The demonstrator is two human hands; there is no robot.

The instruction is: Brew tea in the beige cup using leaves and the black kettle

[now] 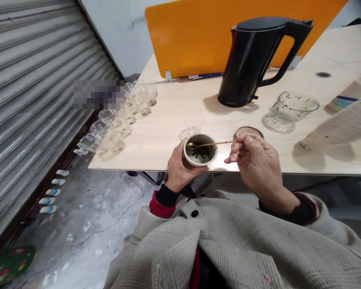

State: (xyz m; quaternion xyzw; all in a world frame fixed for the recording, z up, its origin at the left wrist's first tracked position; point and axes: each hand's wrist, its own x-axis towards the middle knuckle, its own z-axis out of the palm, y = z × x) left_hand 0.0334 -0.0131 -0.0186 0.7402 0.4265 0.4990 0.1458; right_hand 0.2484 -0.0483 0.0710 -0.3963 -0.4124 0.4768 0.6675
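My left hand [182, 167] is wrapped round a pale round canister [200, 163], tilted so that dark loose tea leaves [205, 151] show inside. Between the thumb and fingers of my right hand [257, 160] is the thin handle of a gold spoon [214, 143]. The spoon's bowl is inside the canister's mouth, near its left rim. Just behind the canister stands a clear plastic cup [194, 121]. A round lid [248, 131] lies on the table, partly covered by my right hand.
A black electric kettle [249, 60] stands before an orange divider [186, 36]. Several clear cups [114, 140] with bits in the bottom line the table's left end. At right are a ribbed glass bowl [291, 108], a stack of plastic cups [343, 124] lying down and another container [349, 96].
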